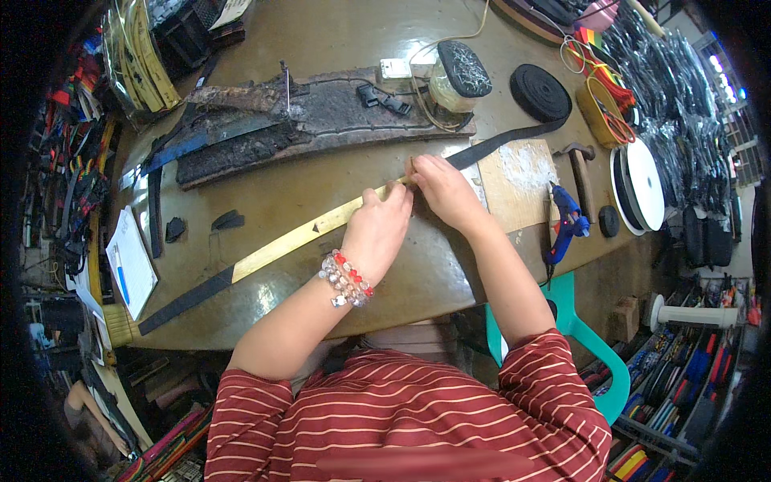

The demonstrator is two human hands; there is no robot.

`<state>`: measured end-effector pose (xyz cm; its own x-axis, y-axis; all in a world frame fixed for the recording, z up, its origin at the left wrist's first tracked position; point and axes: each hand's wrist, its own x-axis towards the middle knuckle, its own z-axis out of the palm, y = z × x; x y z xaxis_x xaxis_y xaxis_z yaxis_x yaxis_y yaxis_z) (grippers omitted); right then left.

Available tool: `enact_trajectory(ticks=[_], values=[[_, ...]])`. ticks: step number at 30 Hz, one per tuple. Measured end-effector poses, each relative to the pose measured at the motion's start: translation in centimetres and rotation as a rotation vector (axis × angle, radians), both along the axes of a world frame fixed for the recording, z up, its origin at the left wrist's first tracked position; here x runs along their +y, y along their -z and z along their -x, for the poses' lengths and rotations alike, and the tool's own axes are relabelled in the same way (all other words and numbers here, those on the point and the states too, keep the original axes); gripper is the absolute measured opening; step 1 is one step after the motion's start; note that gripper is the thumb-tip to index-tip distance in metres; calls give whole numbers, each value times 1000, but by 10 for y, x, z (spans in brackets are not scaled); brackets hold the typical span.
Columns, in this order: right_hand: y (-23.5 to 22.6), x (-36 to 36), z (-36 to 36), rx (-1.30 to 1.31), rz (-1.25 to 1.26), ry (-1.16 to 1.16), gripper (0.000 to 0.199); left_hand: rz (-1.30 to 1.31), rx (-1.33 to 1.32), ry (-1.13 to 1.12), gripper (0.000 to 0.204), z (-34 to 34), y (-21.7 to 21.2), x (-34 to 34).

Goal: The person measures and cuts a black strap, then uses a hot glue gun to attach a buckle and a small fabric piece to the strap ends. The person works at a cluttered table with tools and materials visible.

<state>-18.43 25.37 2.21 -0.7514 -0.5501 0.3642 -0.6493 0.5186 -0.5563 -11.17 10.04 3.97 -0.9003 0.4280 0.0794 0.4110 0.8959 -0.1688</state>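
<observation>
A long yellow flat strip lies slantwise across the table, with a small dark triangular mark on it. Black webbing shows at its lower left end. My left hand is closed on the yellow strip near its upper right end, fingertips bent down on it. Right beside it, my right hand pinches the black webbing strap where it meets the strip. The strap runs on to a black webbing roll at the upper right. My fingers hide the exact meeting point.
Behind my hands lies a dark worn board with black buckles and a lidded jar. To the right are a blue glue gun, a hammer and a white spool. Paper with a pen sits left.
</observation>
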Motion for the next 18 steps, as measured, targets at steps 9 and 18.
enact_trajectory(ticks=[9, 18], values=[[-5, 4, 1, -190, -10, 20, 11, -8, 35, 7, 43, 1, -1, -1], [-2, 16, 0, -285, 67, -69, 9, -155, -98, 16, 42, 2, -8, -10]])
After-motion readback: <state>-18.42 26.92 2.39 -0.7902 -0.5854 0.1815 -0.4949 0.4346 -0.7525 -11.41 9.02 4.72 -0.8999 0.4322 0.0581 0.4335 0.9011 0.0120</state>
